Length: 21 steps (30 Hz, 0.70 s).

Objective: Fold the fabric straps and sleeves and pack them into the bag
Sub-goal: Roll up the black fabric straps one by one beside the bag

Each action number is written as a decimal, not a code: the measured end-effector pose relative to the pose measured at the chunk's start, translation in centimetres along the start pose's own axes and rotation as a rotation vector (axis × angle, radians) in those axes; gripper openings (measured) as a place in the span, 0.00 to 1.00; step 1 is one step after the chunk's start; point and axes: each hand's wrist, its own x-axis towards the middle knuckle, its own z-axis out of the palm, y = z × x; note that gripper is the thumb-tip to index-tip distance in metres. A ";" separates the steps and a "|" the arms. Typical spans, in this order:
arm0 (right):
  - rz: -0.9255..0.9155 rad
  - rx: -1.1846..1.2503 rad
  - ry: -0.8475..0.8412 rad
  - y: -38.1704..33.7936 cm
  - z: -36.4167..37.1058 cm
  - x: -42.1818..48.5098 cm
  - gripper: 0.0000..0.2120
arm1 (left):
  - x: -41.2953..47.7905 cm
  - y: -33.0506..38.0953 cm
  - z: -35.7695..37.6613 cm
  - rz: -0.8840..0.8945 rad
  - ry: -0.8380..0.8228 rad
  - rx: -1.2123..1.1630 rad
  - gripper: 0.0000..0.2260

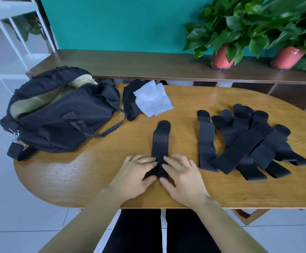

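**Strap [160,143] lies lengthwise on the table [93,179], its near end held in both hands.**

The open bag [57,121] sits at the far left. At centre, the left hand [135,174] and right hand [183,178] meet, their fingers and thumbs pinching the strap's near end from either side. Its rounded end points straight away, so the fold likely goes forward. A pile of straps [248,145] waits on the right.

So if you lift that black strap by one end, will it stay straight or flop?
Probably flop: the strap lies flat and its near end bends where the left hand and right hand pinch it. It looks thin with tiny holes, so likely light. Flat cloth shouldn't roll.
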 end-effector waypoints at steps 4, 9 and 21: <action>-0.078 0.028 -0.053 0.0 -1.2 -1.8 0.16 | -1.4 -0.1 -0.4 0.076 0.065 -0.002 0.21; 0.331 0.332 0.041 -1.0 -0.3 -1.6 0.12 | -1.6 2.1 -0.6 -0.131 0.120 -0.149 0.22; 0.693 0.237 0.107 -3.2 0.6 2.3 0.08 | 1.3 3.1 -0.1 -0.442 0.233 -0.247 0.11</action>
